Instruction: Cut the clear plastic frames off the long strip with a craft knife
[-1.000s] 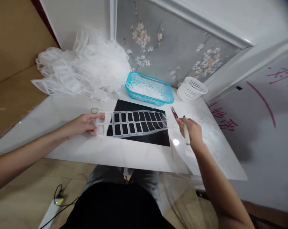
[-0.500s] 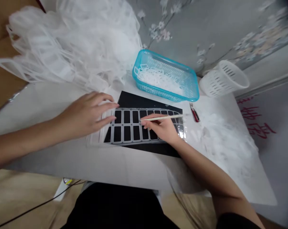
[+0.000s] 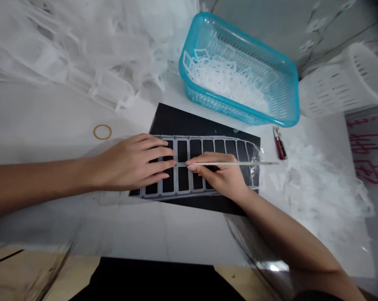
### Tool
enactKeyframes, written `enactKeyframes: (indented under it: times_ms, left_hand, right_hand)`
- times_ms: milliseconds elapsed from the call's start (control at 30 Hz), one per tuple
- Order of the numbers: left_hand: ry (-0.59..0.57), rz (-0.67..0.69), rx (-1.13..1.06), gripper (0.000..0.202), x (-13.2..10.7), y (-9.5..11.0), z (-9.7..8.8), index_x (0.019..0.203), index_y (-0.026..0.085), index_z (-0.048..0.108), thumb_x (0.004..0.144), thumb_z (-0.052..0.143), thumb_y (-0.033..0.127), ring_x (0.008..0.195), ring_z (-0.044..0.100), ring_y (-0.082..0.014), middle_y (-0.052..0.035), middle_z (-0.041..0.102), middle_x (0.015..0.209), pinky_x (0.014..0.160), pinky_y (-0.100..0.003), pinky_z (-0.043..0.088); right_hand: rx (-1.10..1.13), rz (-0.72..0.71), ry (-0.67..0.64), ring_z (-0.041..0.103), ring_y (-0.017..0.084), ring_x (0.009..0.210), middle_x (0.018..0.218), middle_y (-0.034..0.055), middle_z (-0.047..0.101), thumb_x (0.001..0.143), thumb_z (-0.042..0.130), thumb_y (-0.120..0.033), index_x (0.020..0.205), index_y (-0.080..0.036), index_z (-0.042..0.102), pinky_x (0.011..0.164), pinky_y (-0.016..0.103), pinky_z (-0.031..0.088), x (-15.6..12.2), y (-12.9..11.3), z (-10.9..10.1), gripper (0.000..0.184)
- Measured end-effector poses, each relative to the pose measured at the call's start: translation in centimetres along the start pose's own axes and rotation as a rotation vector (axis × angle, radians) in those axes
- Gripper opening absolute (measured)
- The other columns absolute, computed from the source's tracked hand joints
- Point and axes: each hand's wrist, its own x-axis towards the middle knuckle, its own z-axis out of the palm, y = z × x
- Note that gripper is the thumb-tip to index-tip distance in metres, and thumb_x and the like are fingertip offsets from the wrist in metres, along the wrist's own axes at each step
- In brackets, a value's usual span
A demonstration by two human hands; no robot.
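A clear plastic sheet (image 3: 182, 193) with two rows of pale rectangular frames lies over a black board (image 3: 176, 117). My left hand (image 3: 135, 165) rests flat on the sheet's left part, its fingers stretched out and slightly spread. In a pinch, my right hand (image 3: 224, 173) grips a thin pale stick-like tool (image 3: 254, 163), its tip at the strip between the two rows, just right of my left fingertips. What kind of tip it has is too small to tell. My right hand covers several frames in the middle of the sheet.
Behind the board stands a blue basket (image 3: 239, 110) holding many small white frames. A white perforated basket (image 3: 333, 88) leans at the right. Red-handled pliers (image 3: 280, 144), clear plastic scraps (image 3: 326, 192), a yellow rubber band (image 3: 102, 132) and a large heap of plastic sheets (image 3: 82, 50) surround the board.
My left hand has come down and right onto the sheet, where it was hovering at the left edge. The tool's tip stays near the middle strip. The camera view has moved closer.
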Motion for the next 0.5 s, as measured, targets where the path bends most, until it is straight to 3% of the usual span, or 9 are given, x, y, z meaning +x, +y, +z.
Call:
enactKeyframes:
  times_ms: [300,500]
  left_hand:
    - [-0.105,-0.07,-0.038,0.034,0.0,-0.01,-0.03,0.129,0.036,0.064,0.097,0.053,0.035,0.127,0.054,-0.0288,-0.0029,0.064,0.132,0.104,-0.049,0.044]
    - [-0.08,0.038,0.103,0.035,0.22,-0.03,0.1,0.129,0.029,0.066,0.098,0.05,0.033,0.123,0.055,-0.031,-0.0073,0.064,0.13,0.099,-0.049,0.045]
  right_hand:
    - [-0.046,-0.047,0.005,0.072,0.017,0.073,0.088,-0.0009,0.078,0.09,0.069,-0.023,0.097,-0.033,0.078,0.065,0.034,0.061,-0.19,-0.14,-0.04,0.015]
    - [-0.084,-0.082,0.025,0.072,0.017,0.076,0.089,-0.0004,0.077,0.09,0.069,-0.021,0.096,-0.031,0.077,0.065,0.033,0.059,-0.25,-0.18,0.12,0.014]
